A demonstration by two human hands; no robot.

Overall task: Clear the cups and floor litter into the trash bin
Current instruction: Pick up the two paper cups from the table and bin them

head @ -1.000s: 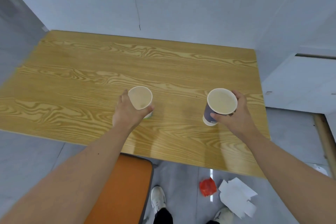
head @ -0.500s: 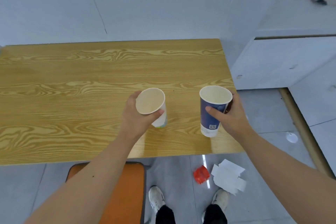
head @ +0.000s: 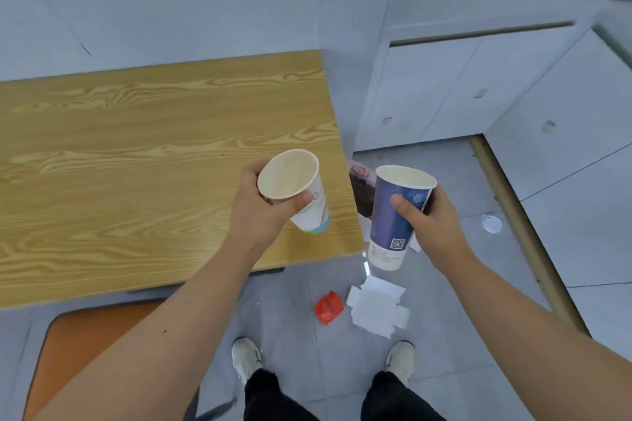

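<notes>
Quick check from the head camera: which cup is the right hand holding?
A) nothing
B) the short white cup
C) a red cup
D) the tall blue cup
D: the right hand grips the tall blue cup, while the left hand holds the short white cup.

Matt paper cups [head: 393, 215], a grained wood table [head: 136, 154] (faintly glossy), tiled floor [head: 444, 318].
</notes>
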